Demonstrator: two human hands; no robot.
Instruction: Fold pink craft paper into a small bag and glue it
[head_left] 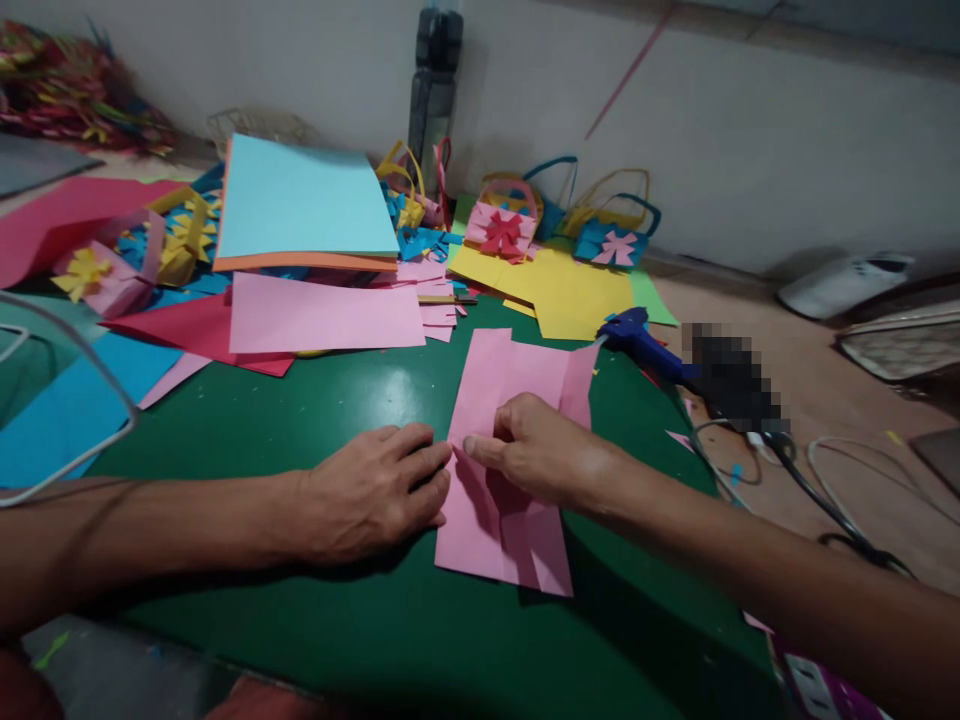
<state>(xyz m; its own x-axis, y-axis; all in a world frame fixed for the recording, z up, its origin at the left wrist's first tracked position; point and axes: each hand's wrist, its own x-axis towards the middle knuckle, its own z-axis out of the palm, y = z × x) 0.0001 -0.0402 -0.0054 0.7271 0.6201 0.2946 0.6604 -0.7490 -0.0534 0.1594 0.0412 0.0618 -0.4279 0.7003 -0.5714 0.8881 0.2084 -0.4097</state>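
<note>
On pink paper point(476, 535), right fingers point(516, 412) curled; left fingers point(429, 464) slightly spread, touching edge.

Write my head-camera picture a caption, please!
Right hand over a creased pink sheet, left hand at its edge, on a green table.

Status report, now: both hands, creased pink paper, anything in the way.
Left hand at left edge of creased pink paper; right hand on it. Paper lies on green table. Blue glue gun close by its far right corner, contact unclear.
</note>
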